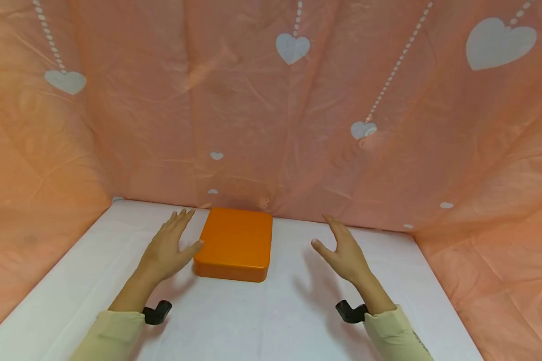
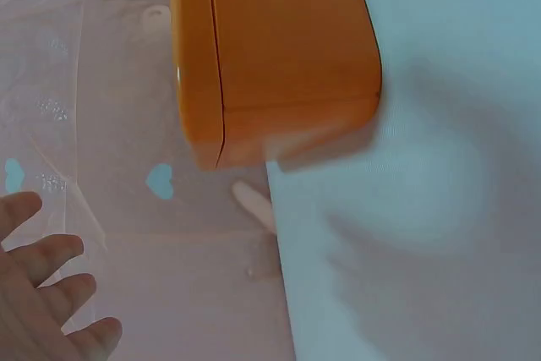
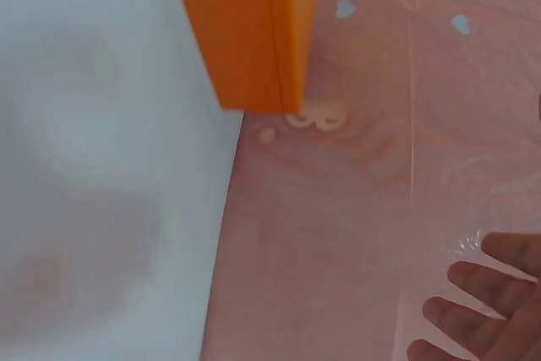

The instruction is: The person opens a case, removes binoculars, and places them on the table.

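Note:
An orange box (image 1: 237, 240) with rounded corners lies flat on the white tabletop, toward its back edge. A thin seam below its top shows in the left wrist view, where the box (image 2: 292, 48) fills the upper middle. My left hand (image 1: 167, 250) is at the box's left side, fingers extended forward, its thumb tip overlapping the box's left edge in the head view. To the right of the box, a gap away, my right hand (image 1: 343, 250) hovers with fingers straight and thumb spread, holding nothing. Its spread fingers (image 3: 482, 302) show at the lower right of the right wrist view.
The white tabletop (image 1: 253, 326) carries soft shadows of both hands. A pink-orange curtain (image 1: 253, 100) with pale hearts hangs behind the table and along both sides. Each wrist wears a black camera mount (image 1: 158, 313), just ahead of a pale rolled sleeve (image 1: 113, 333).

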Available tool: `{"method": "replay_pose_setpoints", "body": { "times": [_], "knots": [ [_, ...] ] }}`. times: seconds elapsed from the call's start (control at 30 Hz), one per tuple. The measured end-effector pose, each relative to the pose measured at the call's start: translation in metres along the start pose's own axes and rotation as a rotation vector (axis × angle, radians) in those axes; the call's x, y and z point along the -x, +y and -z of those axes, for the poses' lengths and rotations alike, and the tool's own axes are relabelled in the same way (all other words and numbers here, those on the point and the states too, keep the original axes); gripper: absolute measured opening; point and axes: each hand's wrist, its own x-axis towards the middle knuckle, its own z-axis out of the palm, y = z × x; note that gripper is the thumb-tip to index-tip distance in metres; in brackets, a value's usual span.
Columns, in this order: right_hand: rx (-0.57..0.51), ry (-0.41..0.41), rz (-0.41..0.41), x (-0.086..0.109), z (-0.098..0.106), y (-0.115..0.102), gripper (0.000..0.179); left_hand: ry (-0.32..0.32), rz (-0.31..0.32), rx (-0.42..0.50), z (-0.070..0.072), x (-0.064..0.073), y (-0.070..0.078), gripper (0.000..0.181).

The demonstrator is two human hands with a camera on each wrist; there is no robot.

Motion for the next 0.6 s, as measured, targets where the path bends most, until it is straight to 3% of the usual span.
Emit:
{"method": "replay_pose_setpoints", "body": {
  "times": [0.23,0.47,0.6],
  "knots": [
    [-0.279,0.104,-0.032,-0.002,-0.010,-0.006,0.069,-0.027,0.079,0.168,-0.005,0.004,0.006,0.080],
    [-0.455,0.085,-0.095,0.001,-0.018,-0.013,0.062,-0.047,0.094,0.330,-0.011,0.005,0.008,0.071],
    [-0.516,0.076,-0.122,0.002,-0.024,-0.016,0.059,-0.036,0.100,0.378,-0.014,0.006,0.008,0.067]
  ]
}}
